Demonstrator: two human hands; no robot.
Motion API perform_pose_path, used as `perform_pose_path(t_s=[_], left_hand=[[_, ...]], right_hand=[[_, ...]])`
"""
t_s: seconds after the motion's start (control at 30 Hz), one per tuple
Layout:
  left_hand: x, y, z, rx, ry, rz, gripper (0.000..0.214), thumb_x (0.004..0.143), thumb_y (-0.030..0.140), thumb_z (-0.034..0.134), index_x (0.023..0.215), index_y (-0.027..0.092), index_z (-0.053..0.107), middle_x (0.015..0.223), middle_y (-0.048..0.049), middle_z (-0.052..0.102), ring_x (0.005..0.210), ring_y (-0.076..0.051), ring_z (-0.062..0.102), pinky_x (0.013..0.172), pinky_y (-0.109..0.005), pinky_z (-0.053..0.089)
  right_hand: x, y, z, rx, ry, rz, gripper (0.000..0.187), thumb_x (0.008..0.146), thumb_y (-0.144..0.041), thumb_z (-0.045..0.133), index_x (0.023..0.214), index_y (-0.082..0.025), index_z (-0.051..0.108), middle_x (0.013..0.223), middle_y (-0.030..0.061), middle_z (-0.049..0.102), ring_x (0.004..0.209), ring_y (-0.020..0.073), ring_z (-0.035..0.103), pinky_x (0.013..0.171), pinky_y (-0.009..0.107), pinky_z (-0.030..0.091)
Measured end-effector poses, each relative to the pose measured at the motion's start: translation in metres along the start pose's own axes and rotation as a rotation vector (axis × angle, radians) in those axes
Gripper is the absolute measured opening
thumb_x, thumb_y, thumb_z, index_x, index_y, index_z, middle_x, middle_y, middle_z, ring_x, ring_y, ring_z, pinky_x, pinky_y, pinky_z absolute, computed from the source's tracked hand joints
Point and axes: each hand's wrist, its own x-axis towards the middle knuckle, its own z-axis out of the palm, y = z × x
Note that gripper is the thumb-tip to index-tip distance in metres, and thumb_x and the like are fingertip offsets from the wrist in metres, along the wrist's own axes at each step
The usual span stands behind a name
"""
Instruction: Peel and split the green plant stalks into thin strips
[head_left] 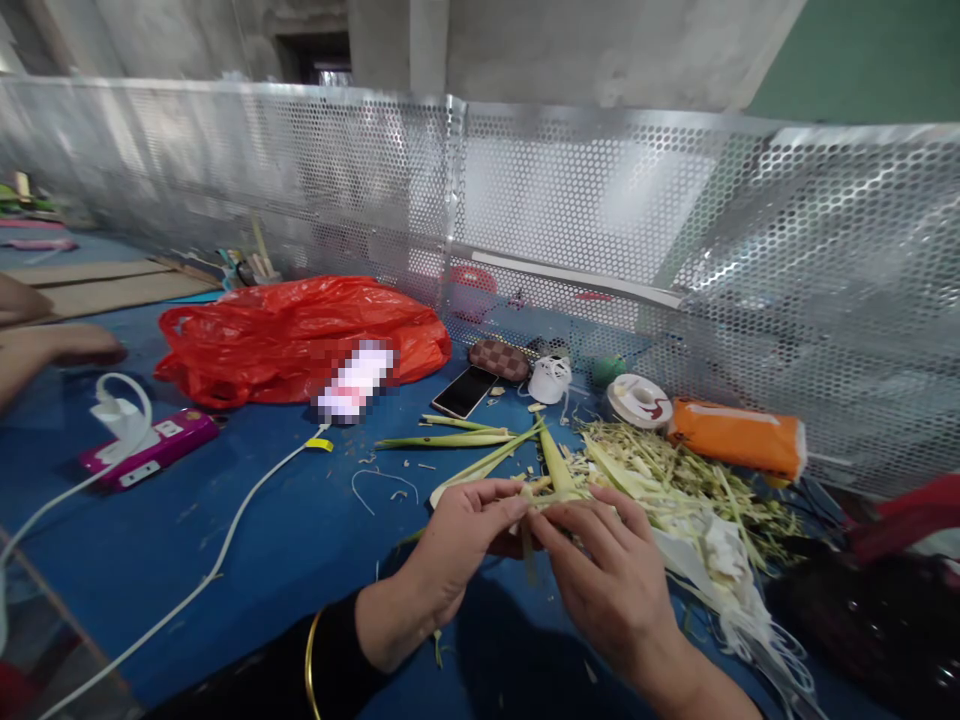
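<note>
My left hand [457, 545] and my right hand [607, 575] meet above the blue table [247, 540], both pinched on green-yellow leaf strips [551, 480] that stick up and fan out between the fingers. A gold bangle sits on my left wrist above a black sleeve. Just right of my hands lies a heap of leaf trimmings [675, 480] on white plastic. Two more long leaf strips [450, 438] lie flat on the table just beyond my left hand.
A red plastic bag [292, 335], a black phone [465, 390], a brown checkered pouch [499, 358], a tape roll [637, 398] and an orange packet [739, 435] lie along the perforated metal screen [600, 210]. A pink power bank [154, 450] with white cable sits left. Another person's hand [52, 350] rests at far left.
</note>
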Motion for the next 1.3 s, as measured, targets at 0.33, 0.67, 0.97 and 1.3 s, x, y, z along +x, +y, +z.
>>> perform_pose_path(t_s=[0.33,0.67,0.97,1.3], left_hand=[[-0.002,-0.003,0.0,0.143,-0.087,-0.039,0.023,0.075,0.025,0.067,0.094,0.013,0.073,0.072,-0.0054,0.072,0.059,-0.013,0.065,0.057,-0.022,0.048],[-0.001,-0.003,-0.002,0.257,-0.157,-0.095,0.022,0.077,0.03,0.065,0.09,0.015,0.074,0.07,-0.003,0.071,0.058,-0.014,0.066,0.057,-0.023,0.048],[0.002,-0.005,-0.003,0.23,-0.166,-0.108,0.021,0.075,0.027,0.065,0.087,0.012,0.074,0.065,-0.0033,0.069,0.057,-0.013,0.064,0.055,-0.021,0.047],[0.001,-0.003,-0.001,0.246,-0.156,-0.116,0.016,0.075,0.023,0.062,0.08,0.012,0.073,0.065,-0.0031,0.069,0.055,-0.013,0.064,0.052,-0.02,0.046]], right_hand=[[0.004,0.015,-0.008,0.059,-0.043,0.137,0.023,0.089,-0.009,0.049,0.096,-0.021,0.068,0.082,0.0028,0.07,0.073,0.0174,0.063,0.088,0.042,0.036],[0.004,0.022,-0.011,-0.018,-0.194,-0.074,0.023,0.092,-0.011,0.045,0.095,-0.017,0.066,0.082,0.0044,0.069,0.077,0.0181,0.061,0.096,0.045,0.031],[0.003,0.017,0.0,0.212,-0.095,0.263,0.014,0.084,-0.013,0.057,0.077,-0.021,0.066,0.07,-0.0007,0.065,0.067,0.0147,0.06,0.083,0.037,0.039],[0.006,0.019,-0.009,0.132,-0.141,0.084,0.024,0.088,-0.009,0.046,0.092,-0.02,0.067,0.08,0.0026,0.07,0.072,0.0163,0.063,0.092,0.042,0.035]])
